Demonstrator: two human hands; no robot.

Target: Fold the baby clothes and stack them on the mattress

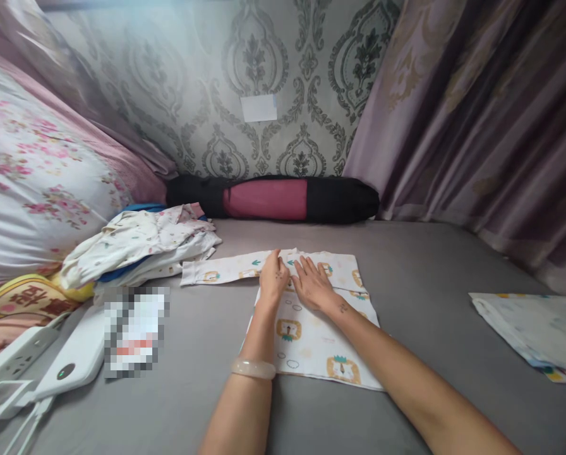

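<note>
Lion-print garment (328,338) lies spread flat on a grey sheet (434,272), in front of the person, one sleeve (221,270) stretched out to the left and a band of its cloth lying across the upper right part. The person's right hand (315,284) presses palm-down on the upper part, fingers somewhat spread. Just beside it, the left hand (274,278) rests thumb-side up; its fingertips are hard to make out, so whether it pinches the cloth cannot be told. A pale bracelet (253,368) circles the left forearm.

At the far edge, against the patterned wall, sits a long black and dark pink roll (266,200); its cover shows only the outside, so any contents cannot be seen. Left of the garment is a heap of clothes (141,246), the lower pieces partly hidden by those on top. Nearer, a pixelated patch hides most of an object (138,332) beside a white device (72,360) with a cable. A power strip (15,360) runs out of view on the left, and a folded cloth (539,328) on the right is cut off too.
</note>
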